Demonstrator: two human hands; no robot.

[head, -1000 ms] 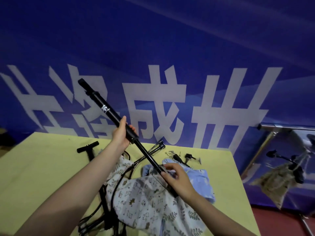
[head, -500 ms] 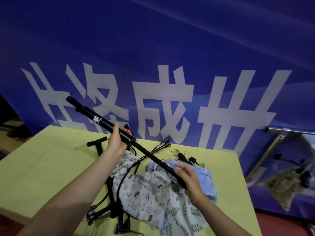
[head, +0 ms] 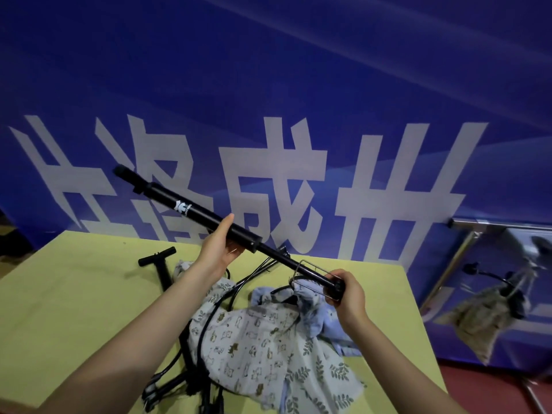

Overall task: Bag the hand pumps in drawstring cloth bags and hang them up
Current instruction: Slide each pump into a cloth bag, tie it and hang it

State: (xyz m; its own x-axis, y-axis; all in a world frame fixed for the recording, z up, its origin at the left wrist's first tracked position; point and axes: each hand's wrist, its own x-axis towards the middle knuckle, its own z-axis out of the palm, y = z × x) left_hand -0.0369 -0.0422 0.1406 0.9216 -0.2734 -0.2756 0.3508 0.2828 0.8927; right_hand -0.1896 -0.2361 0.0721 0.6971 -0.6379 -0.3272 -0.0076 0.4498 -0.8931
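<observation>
Two bags: the patterned cloth bag and the light blue cloth bag are being left crumpled on the yellow table; nothing can be seen inside either, and their mouths cannot be made out.
Right hand: fingers are being closed around the lower end of the hand pump, beside its wire foot bracket.
Left hand: the pump's barrel is being cradled, fingers curled under it and thumb raised along its side.
Held pump: black, slim, with a white logo, being held tilted above the table, handle end up to the left.
Second pump: being left flat on the table among black hoses.
Rack: a brownish bag is being displayed hanging, contents unclear.
Backdrop: blue banner with white characters.
</observation>
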